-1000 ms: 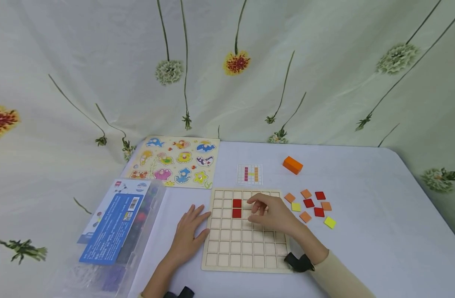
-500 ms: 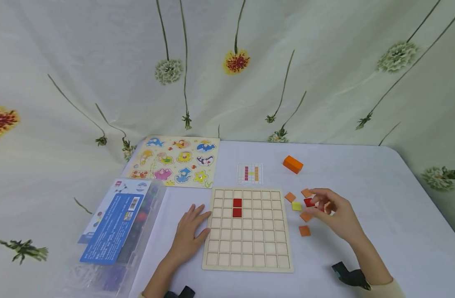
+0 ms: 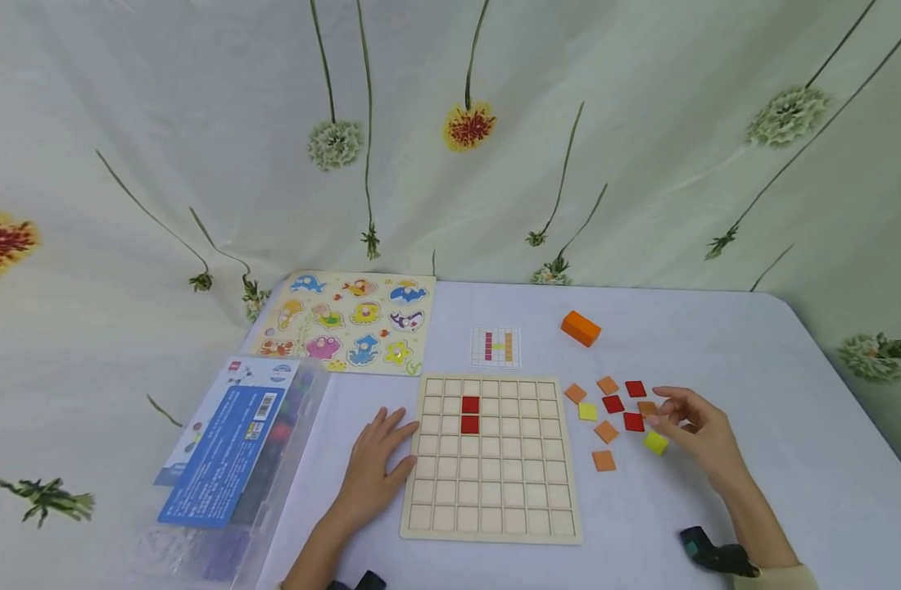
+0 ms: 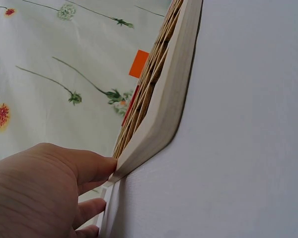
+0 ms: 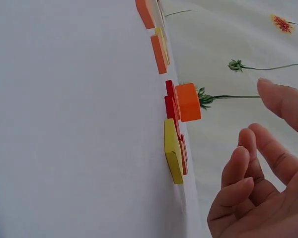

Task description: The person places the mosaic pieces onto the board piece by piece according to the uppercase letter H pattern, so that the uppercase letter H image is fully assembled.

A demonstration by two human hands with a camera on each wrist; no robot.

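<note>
My left hand [image 3: 377, 469] lies flat at the left edge of a wooden grid board [image 3: 491, 518]. In the left wrist view its thumb [image 4: 97, 166] touches the board's rim. Two red square tiles [image 3: 470, 415] sit one below the other in the board's upper-left cells. My right hand [image 3: 699, 434] hovers at the right end of the loose tiles, nearest an orange tile [image 3: 645, 409] and a yellow tile [image 3: 656, 443]. Thumb and fingers stand apart in the right wrist view, with nothing between them. Three loose red tiles [image 3: 613, 403] lie among several orange ones and another yellow tile [image 3: 586, 411].
Behind the board lies a small pattern card [image 3: 495, 347], with an orange block [image 3: 581, 328] to its right. A sea-animal puzzle board [image 3: 345, 319] is at the back left. A clear plastic case [image 3: 277, 483] with a blue-and-white label stands at the left.
My right hand has left the board and moved right to the far end of the loose tiles. An orange tile beside the board has come into view. The left hand stays put.
</note>
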